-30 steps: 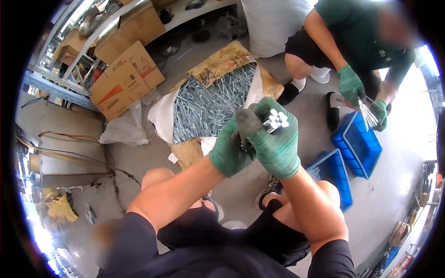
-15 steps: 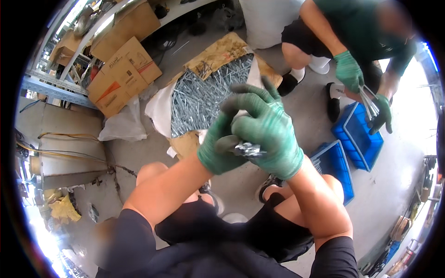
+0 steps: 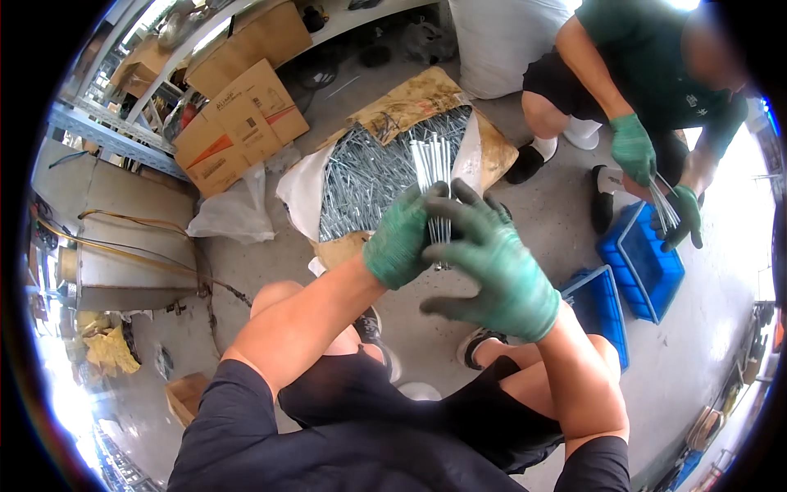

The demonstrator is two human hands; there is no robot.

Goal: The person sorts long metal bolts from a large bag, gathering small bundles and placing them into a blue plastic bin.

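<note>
My left hand (image 3: 399,239), in a green glove with dark fingertips, is wrapped round a bundle of long thin silver bolts (image 3: 432,164). They stand nearly upright, heads at the far end, lower ends showing below the fingers. Just right of the bundle is my right hand (image 3: 507,275), gloved alike, its fingers spread and slightly blurred. It holds nothing that I can see; a fingertip overlaps the bundle, and I cannot tell whether it touches. Beyond both hands, an opened sack (image 3: 302,193) is full of loose bolts (image 3: 361,176) of the same kind.
At the right a co-worker's gloved hand (image 3: 634,149) grips several bolts over a blue crate (image 3: 656,287). Another blue crate (image 3: 620,336) stands nearer me. A cardboard box (image 3: 238,131), a plastic bag (image 3: 234,217) and a metal cabinet (image 3: 131,246) with cables are at left.
My right hand has come off the bundle and opened, moving slightly nearer me. The bolts now point away from me in my left hand. The whole view has shifted slightly.
</note>
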